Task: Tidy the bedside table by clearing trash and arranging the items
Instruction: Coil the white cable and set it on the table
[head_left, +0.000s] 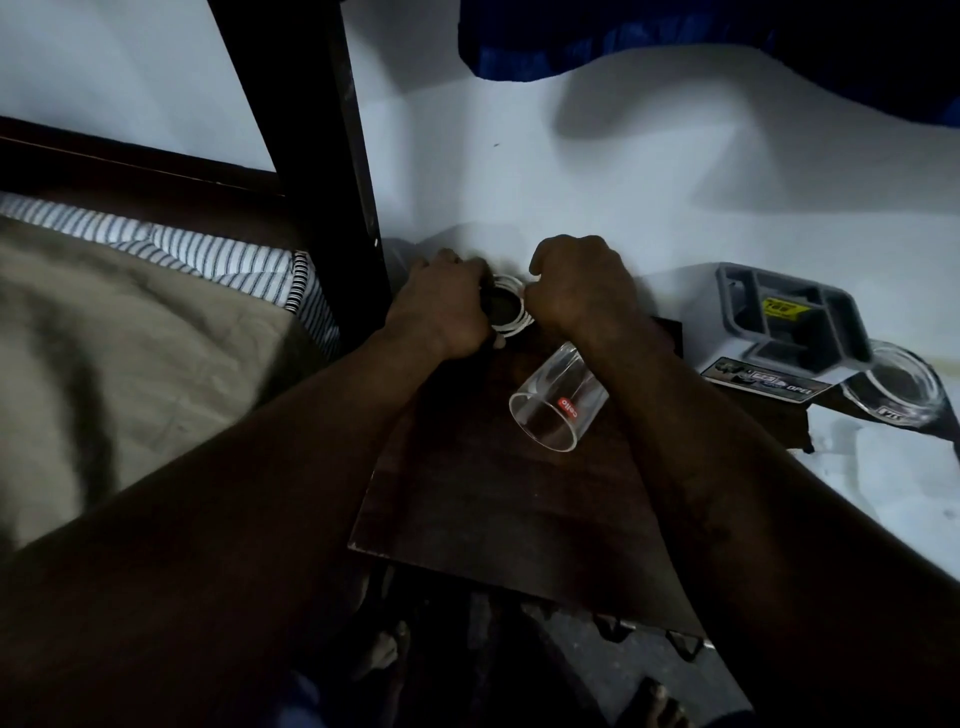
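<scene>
Head view: a clear tumbler (558, 397) lies on its side mid-bench (493, 509). A glass bowl (898, 384) with a dark inside sits far right, beside a grey compartmented box (779, 312). At the bench's rear, the left grip (441, 306) and right grip (576, 286), fingers curled, clasp a white coil (511, 312) from either side.

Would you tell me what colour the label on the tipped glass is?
The label on the glass is red with white lettering; head view.

Left hand (445, 306) and right hand (582, 286) grip a white coil (511, 323) behind a toppled glass (558, 402).
</scene>
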